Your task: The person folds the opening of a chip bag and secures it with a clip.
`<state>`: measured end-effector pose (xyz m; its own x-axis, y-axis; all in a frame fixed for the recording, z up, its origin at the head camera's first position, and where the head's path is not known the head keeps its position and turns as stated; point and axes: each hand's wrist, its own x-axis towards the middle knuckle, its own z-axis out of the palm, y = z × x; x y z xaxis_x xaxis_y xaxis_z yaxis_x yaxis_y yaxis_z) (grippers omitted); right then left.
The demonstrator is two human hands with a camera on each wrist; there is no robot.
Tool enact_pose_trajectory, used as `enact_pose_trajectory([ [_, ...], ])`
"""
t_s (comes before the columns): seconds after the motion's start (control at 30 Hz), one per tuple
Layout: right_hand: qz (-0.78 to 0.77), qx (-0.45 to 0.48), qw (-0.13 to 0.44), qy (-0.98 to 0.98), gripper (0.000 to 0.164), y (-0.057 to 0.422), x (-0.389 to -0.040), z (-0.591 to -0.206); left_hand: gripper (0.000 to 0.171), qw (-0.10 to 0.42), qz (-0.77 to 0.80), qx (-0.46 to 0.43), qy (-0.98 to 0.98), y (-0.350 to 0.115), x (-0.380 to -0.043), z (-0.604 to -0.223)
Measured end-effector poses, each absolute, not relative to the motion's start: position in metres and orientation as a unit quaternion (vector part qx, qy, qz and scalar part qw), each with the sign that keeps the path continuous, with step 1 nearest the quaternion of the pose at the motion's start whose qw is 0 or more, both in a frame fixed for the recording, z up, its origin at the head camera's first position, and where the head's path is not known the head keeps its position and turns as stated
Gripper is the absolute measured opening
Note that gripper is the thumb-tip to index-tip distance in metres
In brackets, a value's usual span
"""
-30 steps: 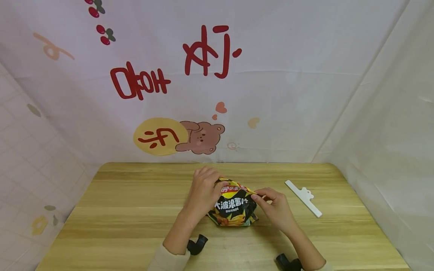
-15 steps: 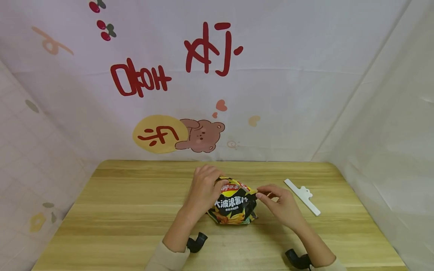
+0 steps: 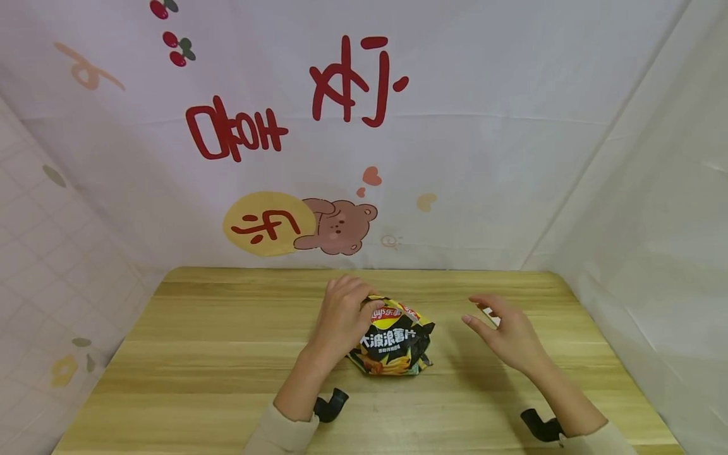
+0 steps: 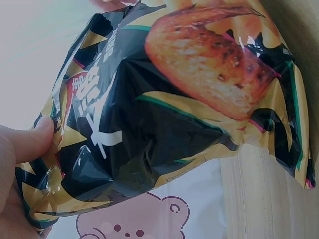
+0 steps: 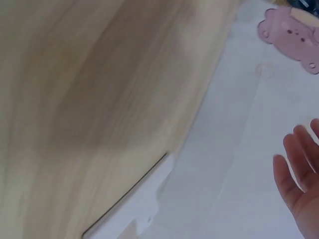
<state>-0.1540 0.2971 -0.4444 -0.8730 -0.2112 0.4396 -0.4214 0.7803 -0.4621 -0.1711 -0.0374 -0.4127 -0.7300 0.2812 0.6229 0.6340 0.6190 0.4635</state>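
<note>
A black and yellow chip bag (image 3: 392, 344) with a Lay's logo rests on the table, its top folded over. My left hand (image 3: 343, 319) grips its upper left corner, thumb on the front as the left wrist view also shows on the bag (image 4: 134, 109). To the right, apart from the bag, my right hand (image 3: 509, 332) hovers over the table with its fingers spread and nothing between them. Behind that hand lies a long white clip (image 3: 490, 315), mostly hidden by it in the head view. More of the clip (image 5: 142, 201) appears in the right wrist view.
The wooden table (image 3: 227, 328) ends at the back against a white printed cloth (image 3: 483, 189). Cloth walls also stand at both sides. A black curved piece (image 3: 332, 405) sits by the left wrist, and another black piece (image 3: 540, 424) by the right wrist.
My right hand has let go of the bag's top right edge and moved right, over the white clip. The left hand keeps its hold, and the bag stays in place.
</note>
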Motion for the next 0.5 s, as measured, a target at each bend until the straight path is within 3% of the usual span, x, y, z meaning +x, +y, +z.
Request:
enact_pose_trajectory([
  [0.3,0.243,0.113,0.101,-0.958,0.072,0.331,-0.161,-0.446,0.010,0.238,-0.352,-0.254,-0.868,-0.038,-0.171,-0.412],
  [0.5,0.209,0.078,0.050,-0.974,0.086,0.350,-0.166,-0.451,0.011,0.236,-0.354,-0.248,-0.870,-0.036,-0.170,-0.412],
])
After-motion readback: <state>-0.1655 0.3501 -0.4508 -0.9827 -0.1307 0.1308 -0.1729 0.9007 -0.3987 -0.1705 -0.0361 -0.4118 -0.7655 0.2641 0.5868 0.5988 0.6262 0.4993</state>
